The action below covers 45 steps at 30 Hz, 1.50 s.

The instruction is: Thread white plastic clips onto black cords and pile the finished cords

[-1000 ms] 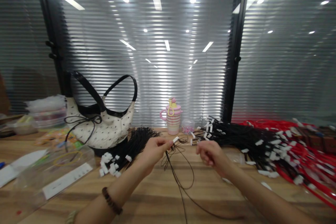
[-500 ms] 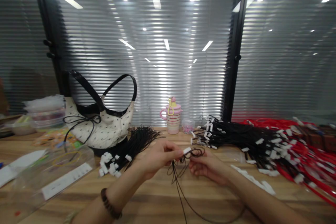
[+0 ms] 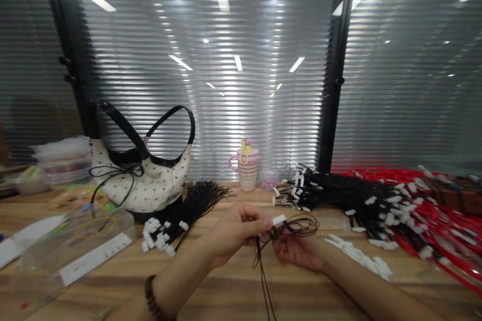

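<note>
Above the wooden table, my left hand point(image 3: 243, 230) pinches a thin black cord point(image 3: 307, 224) between thumb and fingers, close to a small white tag point(image 3: 279, 219) on it. The cord is gathered in several loops that stick out to the right, and loose strands hang down toward the table's front edge. My right hand point(image 3: 299, 251) has curled fingers on the cord just below the loops; its fingertips are partly hidden behind the strands. To the left lies a bundle of black cords point(image 3: 199, 205) with white tags at its near end.
A larger pile of black cords point(image 3: 339, 193) and red cords point(image 3: 437, 225) with white tags lies at right. White strips point(image 3: 361, 256) lie beside my right forearm. A spotted handbag point(image 3: 150, 183), a striped cup point(image 3: 247, 173) and a clear plastic bag point(image 3: 48, 261) stand or lie around.
The cord's loops have swung out to the right and spread wider. The white tag and my left fingers have shifted slightly right, and my right hand now sits lower beneath the loops.
</note>
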### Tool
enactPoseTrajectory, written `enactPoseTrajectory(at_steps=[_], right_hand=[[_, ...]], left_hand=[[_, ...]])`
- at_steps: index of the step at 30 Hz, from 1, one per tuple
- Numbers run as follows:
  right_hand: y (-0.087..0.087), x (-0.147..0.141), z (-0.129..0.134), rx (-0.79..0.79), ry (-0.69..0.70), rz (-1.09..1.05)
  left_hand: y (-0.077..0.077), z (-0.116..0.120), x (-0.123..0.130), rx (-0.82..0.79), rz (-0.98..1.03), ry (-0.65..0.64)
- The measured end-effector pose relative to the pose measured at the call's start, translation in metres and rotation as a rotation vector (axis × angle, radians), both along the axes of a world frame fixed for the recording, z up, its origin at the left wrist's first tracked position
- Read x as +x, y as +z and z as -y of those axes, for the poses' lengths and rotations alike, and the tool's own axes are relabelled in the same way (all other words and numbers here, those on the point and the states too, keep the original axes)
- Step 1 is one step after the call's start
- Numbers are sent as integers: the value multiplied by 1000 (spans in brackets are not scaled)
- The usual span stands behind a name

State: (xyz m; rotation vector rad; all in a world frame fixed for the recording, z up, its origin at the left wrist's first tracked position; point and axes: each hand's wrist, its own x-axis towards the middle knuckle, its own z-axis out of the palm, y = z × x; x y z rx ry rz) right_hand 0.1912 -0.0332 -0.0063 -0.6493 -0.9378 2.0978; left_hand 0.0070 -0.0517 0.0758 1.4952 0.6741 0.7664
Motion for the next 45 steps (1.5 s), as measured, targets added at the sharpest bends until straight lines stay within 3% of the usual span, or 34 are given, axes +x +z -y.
enactPoseTrajectory(at_steps=[2,5,9,13,15,26,30,37,45], right_hand=[[0,2,-2,-51,-36,49],[3,3,-2,51,45,128],[8,3,3,191,260,213],[11,8,5,159,530,216],[11,10,5,150,599,208],[7,15,5,277,649,113],[5,16,5,294,642,147],[16,5,11,280,630,315],[1,-2,3,201,548,238]], left_hand=[[1,-5,-4,-9,-11,93],[6,-11,-10,45,-30,177],[8,-14,-13,106,-27,184],[3,-14,-10,141,-24,170],[1,-15,-10,140,-18,162],[-1,-14,-9,31,78,143],[-2,-14,-8,21,87,141],[-4,-9,-3,-10,107,147],[2,6,5,-255,207,44]])
